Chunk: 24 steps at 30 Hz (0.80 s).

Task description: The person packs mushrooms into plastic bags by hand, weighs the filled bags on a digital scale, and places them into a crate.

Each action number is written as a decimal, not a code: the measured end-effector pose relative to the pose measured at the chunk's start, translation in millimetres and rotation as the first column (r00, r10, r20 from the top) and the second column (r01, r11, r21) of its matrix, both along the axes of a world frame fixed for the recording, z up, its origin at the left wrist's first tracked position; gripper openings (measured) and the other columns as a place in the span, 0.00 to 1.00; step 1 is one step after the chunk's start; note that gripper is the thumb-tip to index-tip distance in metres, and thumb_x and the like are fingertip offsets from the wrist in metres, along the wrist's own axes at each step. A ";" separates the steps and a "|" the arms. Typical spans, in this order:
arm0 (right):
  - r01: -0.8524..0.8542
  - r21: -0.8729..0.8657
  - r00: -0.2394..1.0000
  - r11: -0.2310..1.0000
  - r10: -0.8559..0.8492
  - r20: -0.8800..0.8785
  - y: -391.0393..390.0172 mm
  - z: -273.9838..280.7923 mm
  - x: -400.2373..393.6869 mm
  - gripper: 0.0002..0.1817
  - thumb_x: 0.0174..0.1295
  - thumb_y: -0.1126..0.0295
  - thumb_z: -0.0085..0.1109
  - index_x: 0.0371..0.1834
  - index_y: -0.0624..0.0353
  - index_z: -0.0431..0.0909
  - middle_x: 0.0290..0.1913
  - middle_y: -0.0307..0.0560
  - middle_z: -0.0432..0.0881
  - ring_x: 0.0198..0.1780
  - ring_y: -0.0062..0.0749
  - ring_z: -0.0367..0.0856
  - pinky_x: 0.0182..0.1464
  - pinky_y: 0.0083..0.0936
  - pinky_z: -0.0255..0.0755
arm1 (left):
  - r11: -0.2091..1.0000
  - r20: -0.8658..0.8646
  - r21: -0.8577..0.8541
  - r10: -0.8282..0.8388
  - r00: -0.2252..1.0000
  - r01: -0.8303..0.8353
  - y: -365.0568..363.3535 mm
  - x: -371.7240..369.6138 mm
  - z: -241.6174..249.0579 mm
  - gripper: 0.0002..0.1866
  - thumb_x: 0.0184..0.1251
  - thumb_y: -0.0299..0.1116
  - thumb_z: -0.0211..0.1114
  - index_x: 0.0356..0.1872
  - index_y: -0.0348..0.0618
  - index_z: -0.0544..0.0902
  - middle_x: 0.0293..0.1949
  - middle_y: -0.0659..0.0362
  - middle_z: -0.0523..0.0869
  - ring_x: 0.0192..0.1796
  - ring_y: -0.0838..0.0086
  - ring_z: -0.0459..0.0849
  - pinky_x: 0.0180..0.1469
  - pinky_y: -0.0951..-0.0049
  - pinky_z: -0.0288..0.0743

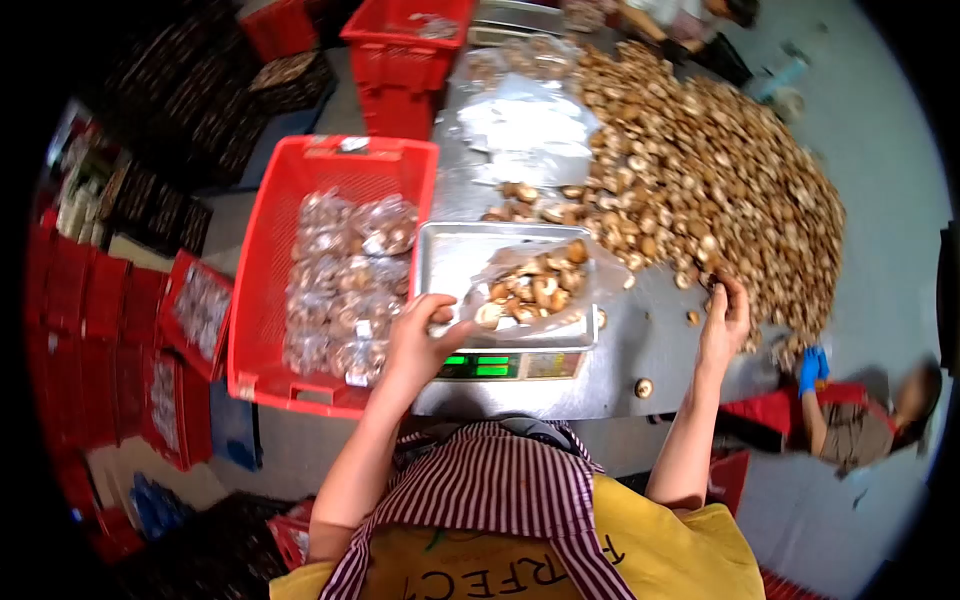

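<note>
My left hand (422,340) is at the left edge of the metal scale tray (445,250), thumb and fingers apart, with nothing in it. Beside its fingertips an open clear plastic bag (605,275) lies on the tray, partly filled with brown-capped mushrooms (535,290). Green digits glow on the scale's display (480,365) just below. My right hand (727,320) reaches to the near edge of a big mushroom pile (720,180). Its fingers are drawn together around what looks like a dark mushroom (713,281), mostly hidden by the fingertips.
A red crate (425,190) with several bagged mushroom packs (350,270) stands left of the scale. Flat plastic bags (525,125) lie behind it. A loose mushroom (643,387) sits near the table edge. Blue-gloved hands (812,370) of a co-worker are at right; another person (670,25) is beyond.
</note>
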State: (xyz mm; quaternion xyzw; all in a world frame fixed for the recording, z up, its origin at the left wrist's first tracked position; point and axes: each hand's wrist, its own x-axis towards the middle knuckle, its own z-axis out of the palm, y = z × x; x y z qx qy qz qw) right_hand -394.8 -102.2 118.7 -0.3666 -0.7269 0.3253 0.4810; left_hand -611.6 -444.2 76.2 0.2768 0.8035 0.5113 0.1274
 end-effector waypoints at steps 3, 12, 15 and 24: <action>0.059 -0.242 0.997 0.969 -0.043 0.070 51.5 -81.0 76.6 0.06 0.66 0.76 0.55 0.42 0.63 0.81 0.36 0.38 0.82 0.38 0.20 0.77 0.43 0.19 0.72 | 0.997 0.147 0.079 0.012 0.989 -0.024 -16.7 1.1 -21.3 0.17 0.57 0.28 0.72 0.47 0.37 0.82 0.36 0.60 0.84 0.39 0.78 0.81 0.40 0.78 0.72; 0.263 -0.223 0.581 0.939 0.030 0.813 -46.5 -189.8 150.6 0.27 0.54 0.65 0.70 0.58 0.60 0.75 0.57 0.60 0.72 0.54 0.56 0.76 0.56 0.40 0.73 | 0.996 0.395 0.085 -0.040 0.918 0.007 -35.7 -1.1 -24.4 0.15 0.66 0.28 0.64 0.53 0.37 0.80 0.43 0.61 0.83 0.45 0.80 0.78 0.51 0.79 0.71; 0.260 -0.233 0.658 0.937 0.004 0.753 -46.6 -208.3 140.2 0.28 0.53 0.66 0.70 0.59 0.58 0.75 0.53 0.59 0.75 0.53 0.54 0.77 0.57 0.40 0.73 | 0.993 0.433 0.116 -0.077 0.898 0.030 -23.3 -0.7 -22.8 0.16 0.67 0.28 0.64 0.54 0.37 0.79 0.44 0.60 0.84 0.46 0.80 0.78 0.51 0.79 0.71; -0.656 -0.732 0.754 0.184 0.202 -0.625 -50.9 -73.6 41.5 0.24 0.70 0.69 0.39 0.67 0.70 0.64 0.55 0.63 0.79 0.46 0.45 0.84 0.48 0.34 0.81 | 0.982 0.427 0.184 -0.126 0.895 0.050 -11.3 6.2 -24.5 0.16 0.67 0.28 0.63 0.54 0.37 0.79 0.45 0.60 0.83 0.46 0.79 0.78 0.52 0.78 0.72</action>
